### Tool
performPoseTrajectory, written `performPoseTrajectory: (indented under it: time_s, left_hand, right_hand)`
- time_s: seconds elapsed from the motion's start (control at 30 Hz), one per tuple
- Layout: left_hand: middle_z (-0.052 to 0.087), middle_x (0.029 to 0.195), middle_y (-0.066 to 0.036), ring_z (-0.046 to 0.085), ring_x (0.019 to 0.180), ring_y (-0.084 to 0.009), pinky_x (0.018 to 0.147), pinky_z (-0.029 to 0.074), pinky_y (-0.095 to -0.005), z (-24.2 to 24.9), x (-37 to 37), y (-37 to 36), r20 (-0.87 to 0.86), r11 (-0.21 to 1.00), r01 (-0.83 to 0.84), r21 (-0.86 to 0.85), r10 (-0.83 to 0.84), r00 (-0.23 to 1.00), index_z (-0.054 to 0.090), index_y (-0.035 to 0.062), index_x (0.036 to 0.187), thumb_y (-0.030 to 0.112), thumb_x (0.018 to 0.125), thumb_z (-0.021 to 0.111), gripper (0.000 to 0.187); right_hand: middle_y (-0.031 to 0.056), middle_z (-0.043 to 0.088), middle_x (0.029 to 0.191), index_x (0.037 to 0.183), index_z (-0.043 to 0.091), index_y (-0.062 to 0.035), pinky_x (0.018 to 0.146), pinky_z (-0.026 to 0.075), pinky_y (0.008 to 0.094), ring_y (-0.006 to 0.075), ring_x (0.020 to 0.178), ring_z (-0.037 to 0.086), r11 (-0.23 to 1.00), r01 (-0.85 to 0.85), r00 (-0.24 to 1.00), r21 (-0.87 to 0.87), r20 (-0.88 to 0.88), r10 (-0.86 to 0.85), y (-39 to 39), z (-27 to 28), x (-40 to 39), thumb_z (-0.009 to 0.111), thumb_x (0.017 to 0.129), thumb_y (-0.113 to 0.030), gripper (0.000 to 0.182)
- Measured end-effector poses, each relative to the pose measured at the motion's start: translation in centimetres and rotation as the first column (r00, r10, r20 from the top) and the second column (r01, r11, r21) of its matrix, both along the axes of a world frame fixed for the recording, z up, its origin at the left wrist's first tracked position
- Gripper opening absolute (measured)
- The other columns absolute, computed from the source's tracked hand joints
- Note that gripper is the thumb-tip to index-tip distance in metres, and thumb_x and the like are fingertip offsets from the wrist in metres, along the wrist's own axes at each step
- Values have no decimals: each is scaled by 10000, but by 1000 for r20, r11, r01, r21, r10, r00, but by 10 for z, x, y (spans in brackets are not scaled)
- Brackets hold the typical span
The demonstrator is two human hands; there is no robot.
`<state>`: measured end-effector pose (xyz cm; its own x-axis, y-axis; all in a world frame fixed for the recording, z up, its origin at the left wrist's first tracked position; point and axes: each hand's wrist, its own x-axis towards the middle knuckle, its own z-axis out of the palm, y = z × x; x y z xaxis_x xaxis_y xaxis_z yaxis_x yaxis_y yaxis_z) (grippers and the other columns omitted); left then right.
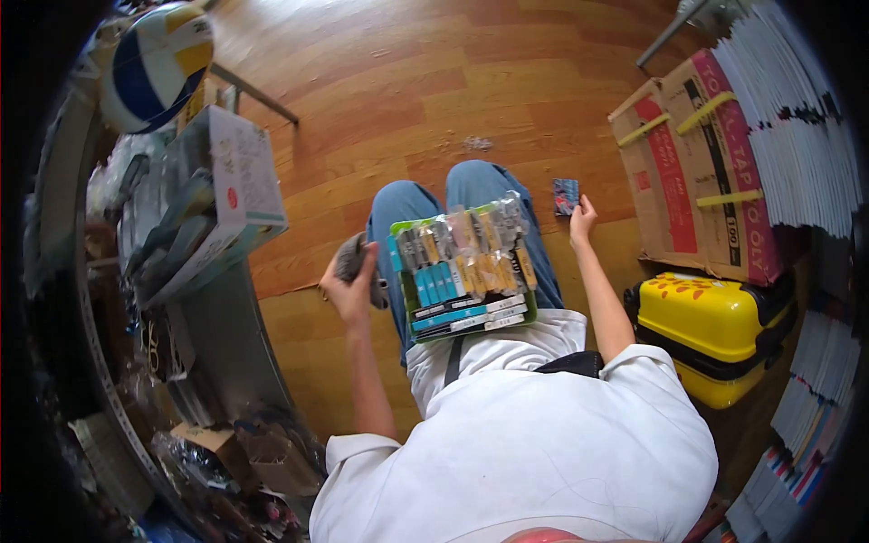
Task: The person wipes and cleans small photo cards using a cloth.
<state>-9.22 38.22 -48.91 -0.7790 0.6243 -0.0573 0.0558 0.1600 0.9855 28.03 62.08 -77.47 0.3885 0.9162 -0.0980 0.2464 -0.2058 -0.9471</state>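
Note:
A green basket [532, 312] rests on my lap, filled with rows of small packs. Blue-and-white slim boxes [437, 283] stand in its left and lower parts, and clear-wrapped packs with yellow labels [489, 271] fill the right and upper parts. My left hand [347, 288], just left of the basket, is closed around a crumpled grey cloth [351, 260]. Out to the right, away from the basket, my right hand [584, 223] pinches the lower edge of a small flat blue packet [566, 192] with some red on it, held above the floor.
A shelf with a white carton [243, 172] and a volleyball [158, 68] borders the left. On the right stand a cardboard box [670, 172], a yellow suitcase [697, 326] and stacks of notebooks [801, 163]. Small scraps [477, 143] lie on the wooden floor ahead.

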Motion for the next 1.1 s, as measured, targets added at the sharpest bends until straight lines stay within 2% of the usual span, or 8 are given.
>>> performPoseTrajectory:
  time_s: [0.33, 0.6, 0.73, 0.83, 0.9, 0.93, 1.0, 1.1]
  left_hand:
    - [652, 676, -24, 565, 626, -66, 580, 470, -261, -5, 5, -4, -114, 923, 229, -310, -275, 955, 702, -16, 882, 279, 754, 815, 340]
    - [641, 661, -15, 566, 609, -65, 558, 465, -275, 25, 10, -15, -430, 926, 140, -351, -292, 854, 688, -21, 830, 149, 750, 778, 208]
    - [635, 701, 8, 558, 638, -52, 566, 457, -234, 74, -20, -38, -74, 974, 190, -123, -200, 977, 683, -18, 834, 55, 748, 761, 138]
    - [636, 739, 13, 555, 671, -48, 582, 452, -212, 100, -22, -41, 8, 932, 362, 1, -362, 932, 683, -12, 852, 32, 741, 764, 145]
    - [642, 781, 11, 554, 708, -41, 621, 451, -201, 103, -14, -39, 72, 861, 501, 92, -507, 859, 681, -9, 871, 35, 742, 771, 164]
    - [642, 781, 11, 554, 708, -41, 621, 451, -201, 103, -10, -35, 70, 861, 501, 92, -507, 859, 681, -9, 871, 35, 742, 771, 164]
    - [643, 767, 8, 563, 711, -43, 633, 452, -196, 102, -5, -23, 104, 832, 555, -7, -551, 828, 683, -15, 862, 37, 751, 762, 146]
    - [646, 850, -11, 574, 755, -61, 676, 463, -210, 96, 10, -5, 69, 888, 460, 16, -460, 885, 645, -26, 1006, 106, 790, 775, 284]
  right_hand:
    - [129, 582, 1260, 1212, 592, 4, 1039, 382, 326, 213, 1194, 528, 954, -241, 941, 179, -198, 275, 13, 192, -52, 466, 908, -12, 330]
    - [93, 624, 1161, 1115, 637, -16, 936, 457, 322, 164, 1103, 569, 612, -602, 778, 512, 206, 593, -66, 347, -113, 465, 925, -9, 256]
    - [94, 637, 1153, 1153, 626, -27, 892, 478, 328, 182, 1054, 600, 373, -779, 557, 504, 282, 781, -75, 363, -149, 485, 956, -82, 248]
    - [113, 648, 1151, 1197, 603, -23, 876, 488, 336, 213, 1001, 627, 204, -882, 192, 425, -71, 979, -80, 350, -183, 455, 1008, -271, 345]
    - [131, 618, 1218, 1289, 536, -26, 900, 498, 343, 213, 1074, 614, -182, -955, -291, 234, -622, 727, -82, 345, -199, 408, 991, -487, 564]
    - [131, 618, 1218, 1289, 536, -26, 900, 498, 343, 213, 1074, 614, -183, -954, -293, 236, -620, 728, -90, 345, -199, 408, 991, -487, 564]
    - [142, 592, 1237, 1402, 380, -20, 878, 516, 372, 221, 1056, 620, -128, -957, 85, -261, -674, 734, -115, 351, -190, 380, 984, -529, 658]
    - [155, 562, 1259, 1458, 260, -28, 913, 496, 381, 226, 1065, 607, -107, -993, -83, 45, -920, 384, -121, 336, -176, 345, 977, -564, 725]
